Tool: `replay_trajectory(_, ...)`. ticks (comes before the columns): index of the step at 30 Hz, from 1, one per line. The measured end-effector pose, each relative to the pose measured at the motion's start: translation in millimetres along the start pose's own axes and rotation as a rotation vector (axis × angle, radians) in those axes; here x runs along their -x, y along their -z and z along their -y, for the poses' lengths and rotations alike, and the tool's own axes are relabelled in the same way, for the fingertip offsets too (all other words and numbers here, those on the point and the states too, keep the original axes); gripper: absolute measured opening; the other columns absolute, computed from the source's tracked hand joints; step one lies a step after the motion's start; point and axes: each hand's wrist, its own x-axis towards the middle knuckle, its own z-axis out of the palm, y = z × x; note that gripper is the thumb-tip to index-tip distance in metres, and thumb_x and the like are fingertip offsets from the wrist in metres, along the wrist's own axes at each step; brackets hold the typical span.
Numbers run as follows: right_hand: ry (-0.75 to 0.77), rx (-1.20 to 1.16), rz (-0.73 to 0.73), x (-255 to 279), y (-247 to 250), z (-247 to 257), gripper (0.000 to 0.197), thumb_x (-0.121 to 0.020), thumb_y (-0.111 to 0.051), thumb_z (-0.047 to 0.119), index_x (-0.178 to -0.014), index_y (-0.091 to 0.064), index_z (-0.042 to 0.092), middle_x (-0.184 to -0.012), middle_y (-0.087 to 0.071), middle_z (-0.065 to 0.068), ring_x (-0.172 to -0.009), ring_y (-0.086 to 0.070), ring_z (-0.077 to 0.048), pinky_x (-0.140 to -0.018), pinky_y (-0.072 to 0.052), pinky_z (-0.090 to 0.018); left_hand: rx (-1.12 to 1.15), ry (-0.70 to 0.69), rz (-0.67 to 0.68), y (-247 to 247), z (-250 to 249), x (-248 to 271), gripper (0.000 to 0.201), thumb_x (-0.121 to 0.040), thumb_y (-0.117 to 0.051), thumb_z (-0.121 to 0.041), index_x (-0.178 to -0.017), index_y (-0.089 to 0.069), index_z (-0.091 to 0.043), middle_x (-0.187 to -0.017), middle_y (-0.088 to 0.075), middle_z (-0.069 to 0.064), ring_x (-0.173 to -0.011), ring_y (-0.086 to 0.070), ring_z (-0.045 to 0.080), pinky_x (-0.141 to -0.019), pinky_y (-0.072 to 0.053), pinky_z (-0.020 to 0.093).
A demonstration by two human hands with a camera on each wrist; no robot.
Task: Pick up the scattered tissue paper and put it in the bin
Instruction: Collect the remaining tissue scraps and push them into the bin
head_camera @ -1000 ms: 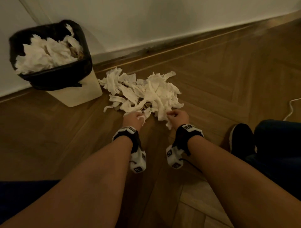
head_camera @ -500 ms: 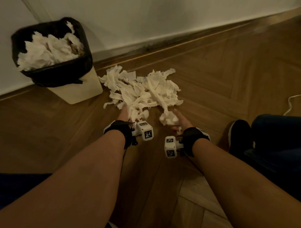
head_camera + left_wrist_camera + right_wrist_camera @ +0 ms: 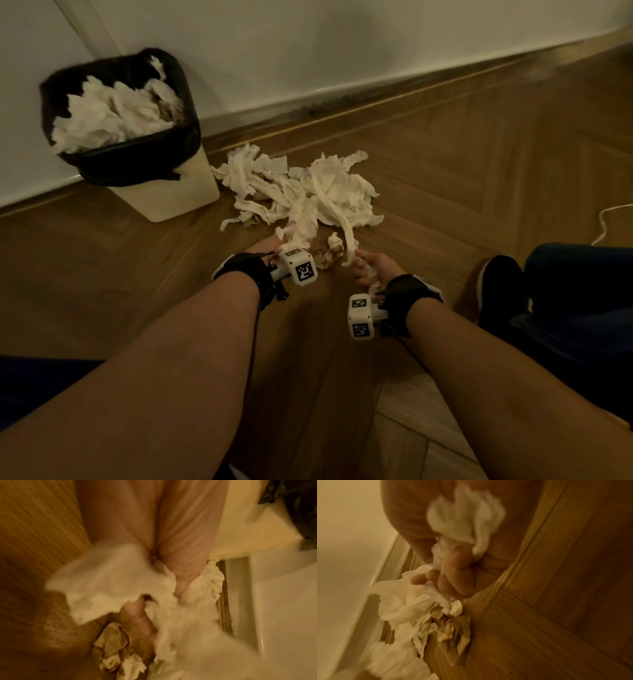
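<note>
Dim, warm indoor light leaves the head view underexposed, the wooden floor (image 3: 479, 164) and both forearms sunk in brown shadow while the pale wall (image 3: 308, 51) takes the most light, crossed by soft, broad shadows. The wide lens bows the skirting line toward the frame's edges. Both wrist views glow a yellow-orange cast and are heavily smeared by motion blur, so the tissue paper (image 3: 106, 582) and the right hand (image 3: 453, 574) lose their edges and the floor's grain runs to streaks.

Herringbone wood floor (image 3: 479, 144), white wall (image 3: 308, 44), white cable (image 3: 608, 222), black shoe (image 3: 500, 291)
</note>
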Motion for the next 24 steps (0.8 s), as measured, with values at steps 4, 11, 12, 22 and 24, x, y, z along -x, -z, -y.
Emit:
replay_trajectory(4, 0.005, -0.067, 0.023, -1, 3, -1, 0.018, -0.095, -0.038, 0.022, -0.082, -0.047, 0.014, -0.042, -0.033, 0.004, -0.029, -0.028, -0.008, -0.03, -0.02, -0.012, 0.286, 0.084, -0.092, 1, -6, 1, 0.03, -0.099, -0.037, -0.025, -0.07, -0.044, -0.017, -0.074, -0.042, -0.003, -0.061, -0.038, 0.013, -0.053, -0.037, 0.021)
replay_trajectory(11, -0.021, 0.07, -0.003, 6, 1, 5, 0.028, -0.093, -0.052, 0.038, -0.081, -0.045, 0.013, -0.042, -0.037, 0.003, -0.025, -0.027, -0.005, -0.025, -0.022, -0.015, 0.488, 0.157, 0.137, 0, -12, 9, 0.059, -0.077, -0.069, -0.051, -0.126, -0.053, -0.023, -0.115, -0.062, 0.006, -0.093, -0.067, 0.025, -0.079, -0.053, 0.039)
replay_trajectory(12, -0.034, 0.088, -0.001, 8, 0, 7, 0.03, -0.095, -0.048, 0.04, -0.081, -0.045, 0.013, -0.044, -0.041, 0.002, -0.025, -0.029, -0.005, -0.025, -0.024, -0.014, 0.465, 0.147, 0.131, 0, -12, 10, 0.052, -0.077, -0.072, -0.041, -0.122, -0.057, -0.021, -0.107, -0.066, 0.007, -0.081, -0.069, 0.023, -0.069, -0.055, 0.036)
replay_trajectory(22, 0.146, 0.091, 0.1, 32, -29, 25, 0.035, -0.098, -0.03, 0.0, -0.127, -0.044, 0.014, -0.098, -0.054, -0.005, -0.036, -0.047, -0.006, -0.028, -0.028, -0.013, 0.571, 0.094, 0.085, 14, -33, 34, 0.045, -0.096, -0.05, -0.03, -0.135, -0.048, -0.009, -0.127, -0.058, 0.016, -0.111, -0.06, 0.03, -0.07, -0.058, 0.026)
replay_trajectory(24, 0.11, 0.165, 0.1, 40, -38, 30, 0.018, -0.098, -0.033, 0.011, -0.098, -0.05, 0.016, -0.069, -0.042, -0.001, -0.03, -0.035, -0.006, -0.03, -0.019, -0.011, 0.558, 0.087, -0.1, 23, -37, 38, 0.048, -0.098, -0.041, -0.024, -0.141, -0.036, -0.002, -0.144, -0.04, 0.02, -0.132, -0.041, 0.033, -0.068, -0.054, 0.016)
